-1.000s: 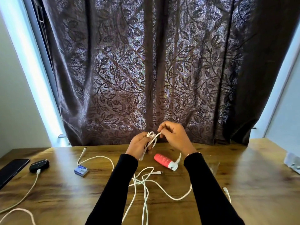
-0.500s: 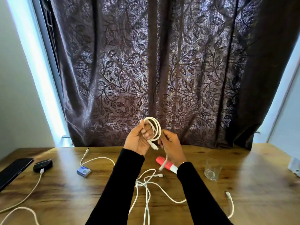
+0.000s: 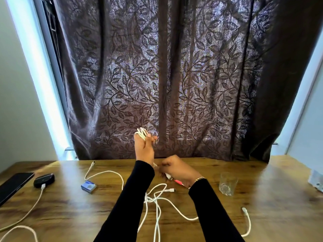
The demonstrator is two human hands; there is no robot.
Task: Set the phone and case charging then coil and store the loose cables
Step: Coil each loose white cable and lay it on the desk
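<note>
Nearest the camera, loose white cables (image 3: 157, 201) lie tangled across the brown wooden table (image 3: 262, 215) between two black sleeves, with another white cable end (image 3: 246, 217) off to the right. Left side, a white charging cable (image 3: 26, 212) runs up into a small black oval case (image 3: 44, 179), and just beyond it lies a flat black phone (image 3: 14, 183) at the table's edge. A little blue box (image 3: 88, 186) sits near the left sleeve; a clear drinking glass (image 3: 228, 183) stands to the right. Moving up: the right hand (image 3: 176, 170) is low over the table with fingers curled, pinching a white cable end, and a pink-and-white tube (image 3: 174, 179) shows just beneath it. The left hand (image 3: 144, 145) is raised, fingers wrapped round a small white coil of cable (image 3: 142, 133). Behind everything hangs a dark brown leaf-patterned curtain (image 3: 174, 75).
</note>
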